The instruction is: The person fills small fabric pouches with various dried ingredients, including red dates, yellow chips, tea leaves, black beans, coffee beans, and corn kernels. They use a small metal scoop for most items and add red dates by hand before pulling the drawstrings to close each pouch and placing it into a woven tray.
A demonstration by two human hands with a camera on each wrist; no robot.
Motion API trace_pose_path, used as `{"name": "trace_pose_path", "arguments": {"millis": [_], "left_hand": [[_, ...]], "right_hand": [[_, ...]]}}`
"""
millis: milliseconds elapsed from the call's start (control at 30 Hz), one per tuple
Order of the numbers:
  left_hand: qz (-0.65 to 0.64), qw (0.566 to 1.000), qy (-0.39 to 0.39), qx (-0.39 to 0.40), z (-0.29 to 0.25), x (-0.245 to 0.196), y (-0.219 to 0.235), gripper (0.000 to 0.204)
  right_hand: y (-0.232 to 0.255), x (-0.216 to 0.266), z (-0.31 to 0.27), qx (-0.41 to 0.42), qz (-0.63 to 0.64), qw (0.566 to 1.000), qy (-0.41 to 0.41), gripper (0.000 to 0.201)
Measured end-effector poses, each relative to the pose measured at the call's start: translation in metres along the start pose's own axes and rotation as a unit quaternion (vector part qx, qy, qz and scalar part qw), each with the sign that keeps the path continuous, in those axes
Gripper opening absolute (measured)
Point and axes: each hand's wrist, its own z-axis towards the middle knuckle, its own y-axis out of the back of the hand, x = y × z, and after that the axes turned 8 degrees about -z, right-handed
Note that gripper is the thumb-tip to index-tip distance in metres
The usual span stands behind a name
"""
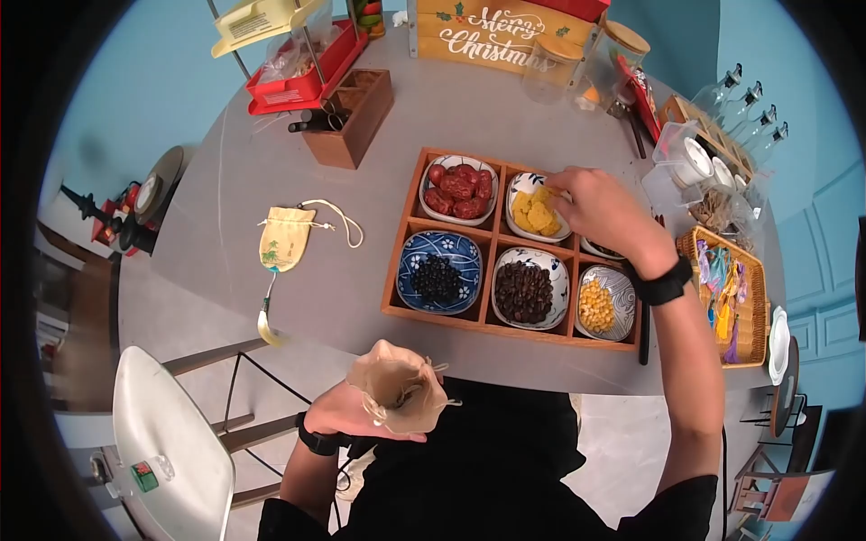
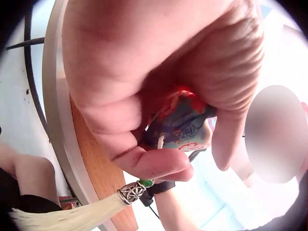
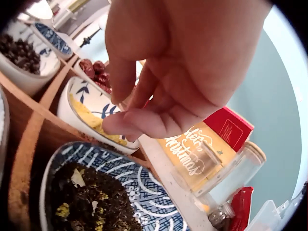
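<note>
My left hand [image 1: 347,410] grips a small beige cloth pouch [image 1: 397,388], its mouth spread upward. Red and blue decoration on the pouch shows between the curled fingers in the left wrist view, and a pale tassel [image 2: 72,216] with a green bead hangs below. Over at the wooden divided tray [image 1: 433,317], my right hand [image 1: 600,207] reaches into a white leaf-patterned bowl [image 3: 70,108] of yellow dried flowers [image 1: 534,215]. Its thumb and fingers bend down at these flowers; whether they pinch any I cannot tell.
Neighbouring bowls hold red dates [image 1: 460,191], black berries [image 1: 437,279], dark brown pieces [image 1: 524,292], yellow kernels [image 1: 595,305] and dark loose tea [image 3: 86,202]. Another drawstring pouch [image 1: 287,239] lies left of the tray. A wicker basket [image 1: 744,347] of tassels stands at right.
</note>
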Motion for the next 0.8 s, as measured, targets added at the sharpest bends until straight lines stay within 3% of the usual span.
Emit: {"name": "trace_pose_path", "arguments": {"millis": [33,100,200,267,400,467,500,567,633,700,800], "left_hand": [[-0.103,0.992,0.059,-0.034,-0.004,0.000,-0.003,0.072],[-0.115,0.992,0.051,-0.024,-0.004,0.001,-0.001,0.075],[-0.117,0.989,0.086,-0.029,-0.001,-0.001,-0.002,0.079],[-0.066,0.998,0.012,-0.018,0.001,0.007,-0.001,0.090],[-0.047,0.999,-0.004,-0.012,0.006,0.014,-0.002,0.088],[0.056,0.996,-0.074,-0.001,0.011,0.005,-0.007,0.088],[0.055,0.996,-0.074,-0.002,0.010,0.007,-0.005,0.088],[-0.053,0.998,0.030,0.021,0.007,0.014,-0.001,0.088],[-0.053,0.998,0.030,0.023,0.008,0.012,-0.001,0.087],[-0.054,0.998,0.027,0.024,0.011,0.009,-0.001,0.087],[-0.025,1.000,0.017,0.001,0.012,0.007,-0.003,0.084]], "right_hand": [[-0.002,0.002,0.004,0.000,-0.002,1.000,0.001,0.022],[-0.004,0.007,0.010,0.112,-0.050,0.992,-0.039,0.026],[-0.016,0.003,0.016,0.129,-0.084,0.988,-0.017,0.030],[-0.013,0.003,0.023,0.167,-0.070,0.983,-0.025,0.033],[-0.003,0.009,0.028,0.233,-0.031,0.970,-0.059,0.038],[-0.001,0.011,0.026,0.229,-0.033,0.971,-0.055,0.037],[-0.002,0.012,0.025,0.224,-0.033,0.973,-0.052,0.036],[-0.003,0.010,0.023,0.219,-0.034,0.974,-0.041,0.036],[0.001,0.014,0.023,0.213,-0.034,0.976,-0.031,0.036],[0.012,0.020,0.023,0.257,0.070,0.954,-0.138,0.032],[0.008,0.014,0.019,0.206,0.057,0.972,-0.098,0.027]]}}
